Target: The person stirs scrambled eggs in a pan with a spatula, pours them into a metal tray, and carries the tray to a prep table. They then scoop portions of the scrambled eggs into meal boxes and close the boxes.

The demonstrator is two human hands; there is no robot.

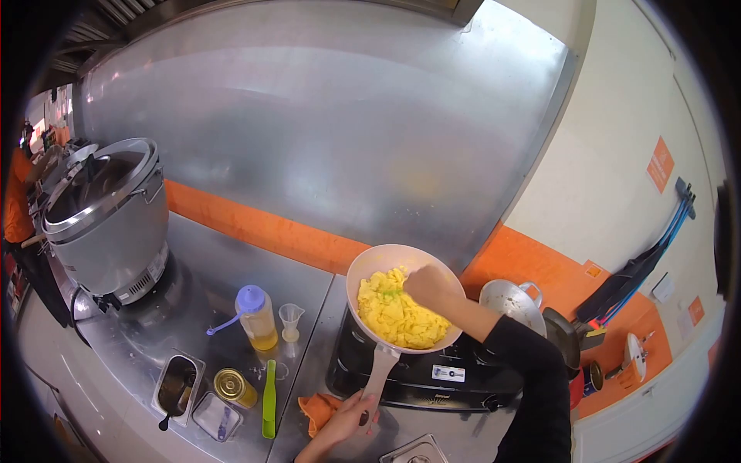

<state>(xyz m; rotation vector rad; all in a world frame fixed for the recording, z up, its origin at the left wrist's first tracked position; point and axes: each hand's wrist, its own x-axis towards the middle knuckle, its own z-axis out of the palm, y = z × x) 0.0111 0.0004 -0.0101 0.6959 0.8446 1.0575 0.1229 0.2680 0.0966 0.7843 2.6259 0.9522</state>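
Note:
My left hand is closed around the handle of a pale frying pan, which sits on a black portable stove. Yellow scrambled egg fills much of the pan, and a few small green bits lie on top of it. Over the pan's right side, my right hand hovers with its fingers bunched together just above the green bits. Whatever those fingers hold is hidden. Under my left wrist lies an orange cloth.
A large grey cooker stands at the left. Between it and the stove are an oil bottle, a small clear measuring cup, a green spoon, a lidded jar and a metal container. Metal pans stand right of the stove.

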